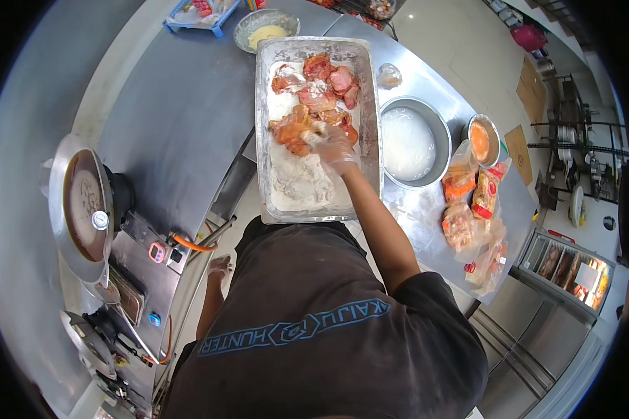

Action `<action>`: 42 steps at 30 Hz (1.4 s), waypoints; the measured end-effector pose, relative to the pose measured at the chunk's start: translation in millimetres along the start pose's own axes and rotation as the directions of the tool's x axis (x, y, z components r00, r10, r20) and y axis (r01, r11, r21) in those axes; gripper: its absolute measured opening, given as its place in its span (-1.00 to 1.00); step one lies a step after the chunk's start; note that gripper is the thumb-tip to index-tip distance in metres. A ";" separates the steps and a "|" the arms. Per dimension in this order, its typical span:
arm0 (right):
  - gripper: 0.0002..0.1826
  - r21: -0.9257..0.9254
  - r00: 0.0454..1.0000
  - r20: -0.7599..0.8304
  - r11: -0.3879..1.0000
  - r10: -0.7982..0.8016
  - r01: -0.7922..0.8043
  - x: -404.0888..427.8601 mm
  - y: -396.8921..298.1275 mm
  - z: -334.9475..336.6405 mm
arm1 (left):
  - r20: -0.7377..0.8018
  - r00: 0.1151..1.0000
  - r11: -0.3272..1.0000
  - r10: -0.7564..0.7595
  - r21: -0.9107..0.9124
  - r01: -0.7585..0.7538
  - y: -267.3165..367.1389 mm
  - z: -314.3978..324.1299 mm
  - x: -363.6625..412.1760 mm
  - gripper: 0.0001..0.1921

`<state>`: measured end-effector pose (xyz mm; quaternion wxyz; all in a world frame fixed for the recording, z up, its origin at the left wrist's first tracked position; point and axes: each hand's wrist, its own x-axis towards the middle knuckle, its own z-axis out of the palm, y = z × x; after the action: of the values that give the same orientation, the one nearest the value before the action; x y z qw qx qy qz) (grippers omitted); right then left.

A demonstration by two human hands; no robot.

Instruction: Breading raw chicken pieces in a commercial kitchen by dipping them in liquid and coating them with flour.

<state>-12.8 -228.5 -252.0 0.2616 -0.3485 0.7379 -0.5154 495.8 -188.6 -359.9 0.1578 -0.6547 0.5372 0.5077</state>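
A deep rectangular metal tray (371, 157) lies before me, its bottom covered in white flour (301, 183). Pieces of raw, reddish marinated meat (317, 97), probably chicken, fill its far half, some dusted with flour. My right hand (335, 146), in a clear plastic glove, reaches into the tray with floury fingertips. Its fingers grip a blurred orange-brown meat piece (292, 133); the exact hold is partly hidden. Down at my side, beyond the table edge, hangs my gloved left hand (219, 266), with nothing visible in it and its fingers loosely apart.
Right of the tray stand a round metal pan of whitish liquid (409, 144), an orange-filled bowl (481, 140) and plastic food bags (458, 225). A bowl of pale batter (267, 35) sits beyond. At left, a wok of oil (86, 204) with a thermometer (100, 220) rests on a burner.
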 end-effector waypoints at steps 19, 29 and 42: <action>-0.75 0.040 0.936 0.221 0.956 0.274 -0.289 -14.2 -5.9 -70.9 | -0.070 0.947 0.937 0.315 -0.136 -0.322 -116.9 35.4 19.5 -0.72; -0.76 0.677 0.959 -0.105 0.725 0.265 -0.126 -13.8 14.3 -172.0 | -0.090 0.977 0.914 -0.193 -0.379 0.145 -40.5 24.5 0.6 -0.70; -0.88 -0.685 0.945 -0.296 0.720 -0.137 -0.110 3.5 114.0 -198.9 | -0.046 0.985 0.899 -0.166 -0.417 0.132 -61.6 15.7 19.5 -0.72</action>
<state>-191.2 -90.4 -293.6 -0.0173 -0.3362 0.9067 -0.2541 539.4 -164.4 -403.8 0.0329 -0.7324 0.3723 0.5691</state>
